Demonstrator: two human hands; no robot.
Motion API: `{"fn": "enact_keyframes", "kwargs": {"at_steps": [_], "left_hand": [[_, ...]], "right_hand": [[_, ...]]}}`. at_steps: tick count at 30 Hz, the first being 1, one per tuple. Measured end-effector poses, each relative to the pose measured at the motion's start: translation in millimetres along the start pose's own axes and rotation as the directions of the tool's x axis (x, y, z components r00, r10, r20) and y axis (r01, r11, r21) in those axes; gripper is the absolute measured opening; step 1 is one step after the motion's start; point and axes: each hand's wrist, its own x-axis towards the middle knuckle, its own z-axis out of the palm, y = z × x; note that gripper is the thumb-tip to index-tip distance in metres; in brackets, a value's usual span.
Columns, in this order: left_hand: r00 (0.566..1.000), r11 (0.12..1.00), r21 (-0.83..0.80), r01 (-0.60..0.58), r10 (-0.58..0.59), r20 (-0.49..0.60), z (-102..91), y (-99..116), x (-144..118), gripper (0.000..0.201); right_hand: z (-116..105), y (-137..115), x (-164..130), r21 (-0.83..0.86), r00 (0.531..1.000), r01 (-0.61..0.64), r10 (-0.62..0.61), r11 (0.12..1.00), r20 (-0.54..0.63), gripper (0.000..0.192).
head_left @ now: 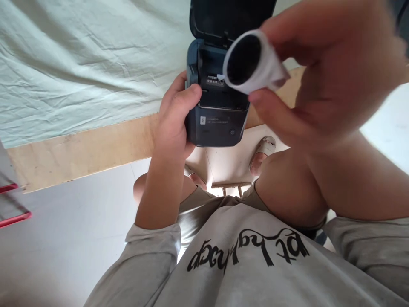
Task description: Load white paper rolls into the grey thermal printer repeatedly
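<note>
My left hand is closed around the left side of a small dark label printer, its thumb on the rim. The printer's black lid stands hinged up, so its inner bay shows, with a white printed label inside. On the printer's front are a Bluetooth mark and a power button. Between thumb and fingers, my right hand pinches a roll of white label paper with a dark round end facing me. The roll is above the bay's right side and covers part of it; I cannot tell whether they touch.
Ahead is a table with a pale green cloth and a bare wooden edge. Below are my legs, sandalled feet and a wooden stool or rung. Red bars stick in at the left over the pale floor.
</note>
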Motion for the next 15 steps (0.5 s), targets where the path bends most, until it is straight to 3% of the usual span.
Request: {"fn": "enact_keyframes", "kwargs": {"at_steps": [3, 4, 8, 12, 15], "left_hand": [[0.999, 1.000, 0.007, -0.018, 0.018, 0.031, 0.9, -1.9, -0.5, 0.024], [0.999, 1.000, 0.005, -0.013, 0.013, 0.031, 1.5, -2.1, -1.1, 0.025], [1.000, 1.000, -0.014, 0.003, -0.003, -0.013, 3.9, -0.8, -4.1, 0.024], [1.000, 1.000, 0.000, 0.017, -0.017, -0.010, 5.0, -0.3, -4.8, 0.019], [1.000, 0.999, 0.038, 0.001, -0.001, -0.024, 6.2, -1.1, -4.3, 0.021]], "right_hand": [[6.3, -3.7, 5.6, -0.141, 0.977, 0.213, -0.213, 0.967, 0.010, 0.039], [8.9, -2.8, 7.4, -0.193, 0.978, 0.207, -0.206, 0.959, 0.024, 0.040], [17.0, 0.0, 12.7, -0.246, 0.995, 0.014, 0.011, 0.969, 0.099, 0.035], [18.2, -0.8, 12.1, -0.140, 0.994, 0.102, -0.097, 0.985, 0.043, 0.018], [18.1, -1.9, 10.8, -0.210, 0.996, 0.087, -0.086, 0.974, 0.015, 0.022]]}}
